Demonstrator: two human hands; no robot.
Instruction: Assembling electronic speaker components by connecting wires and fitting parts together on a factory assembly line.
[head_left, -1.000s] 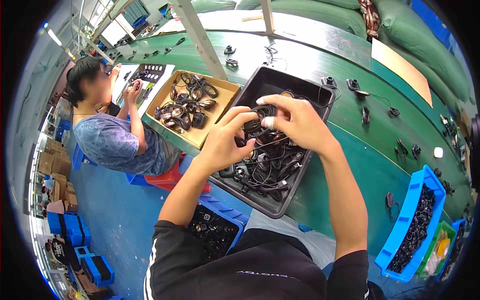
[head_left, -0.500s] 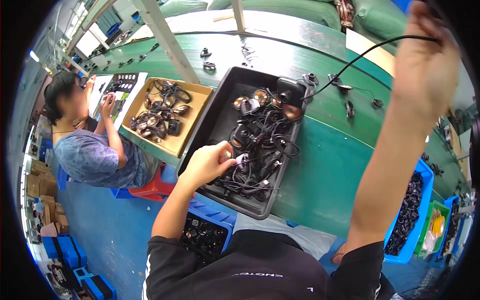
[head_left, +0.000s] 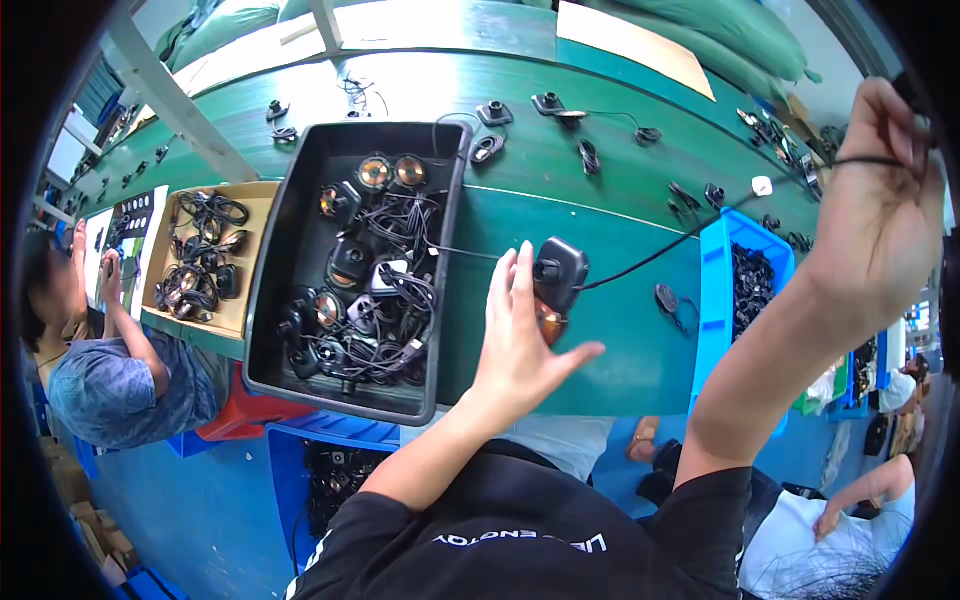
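Holding black cable (head_left: 688, 236) in right hand (head_left: 880, 195)

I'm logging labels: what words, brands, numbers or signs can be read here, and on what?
Black shirt: white lettering across the chest, partly lost in folds; I don't copy printed words.
Black-and-white sheet by the co-worker: any print is too small to read.
Black device by the left hand: no readable text.
Elsewhere: none I can make out.

Smooth black plastic device (head_left: 566, 262), matt plastic tray (head_left: 340, 402), dull cardboard box (head_left: 262, 206), green tabletop (head_left: 630, 345) — smooth, glossy —, blue plastic bin (head_left: 712, 300)
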